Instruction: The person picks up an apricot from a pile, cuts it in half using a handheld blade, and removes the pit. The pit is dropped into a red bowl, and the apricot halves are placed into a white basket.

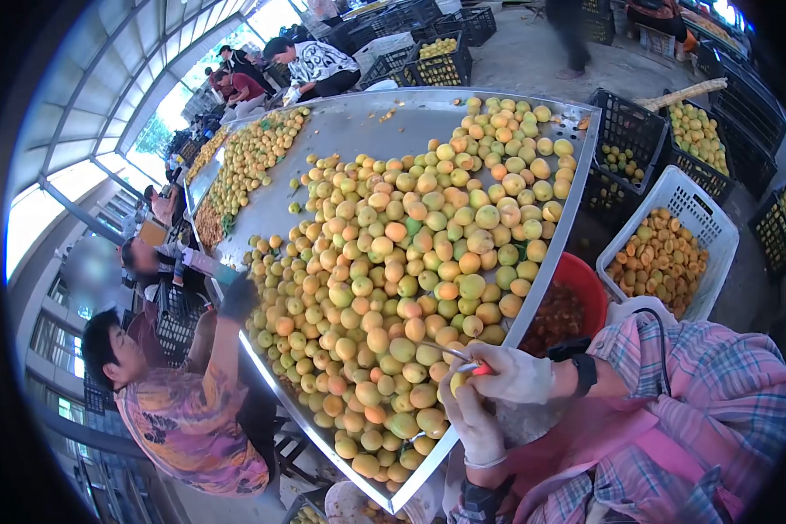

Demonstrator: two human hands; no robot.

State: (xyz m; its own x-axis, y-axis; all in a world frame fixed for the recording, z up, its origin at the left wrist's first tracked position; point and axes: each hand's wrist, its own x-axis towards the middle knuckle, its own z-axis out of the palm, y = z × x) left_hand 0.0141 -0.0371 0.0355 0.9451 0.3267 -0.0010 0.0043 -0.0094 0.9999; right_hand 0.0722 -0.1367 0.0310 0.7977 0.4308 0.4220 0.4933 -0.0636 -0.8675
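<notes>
My left hand (476, 428), in a white glove, is closed around a yellow-green apricot (458, 382) at the metal table's near edge. Close beside it, my gloved right hand (520, 374) grips a small knife (482, 369) with a red handle. Its thin metal blade appears to point left over the fruit heap; the exact blade shape is hard to make out. A broad pile of yellow, orange and green apricots (384, 262) covers much of the table in front of both hands.
The metal table (358, 118) has a raised rim. To the right stand a red tub (576, 284) with brownish pieces, a white crate (716, 231) of split apricots, and black crates (629, 127). A co-worker (183, 410) sits at the left side, arm toward the pile.
</notes>
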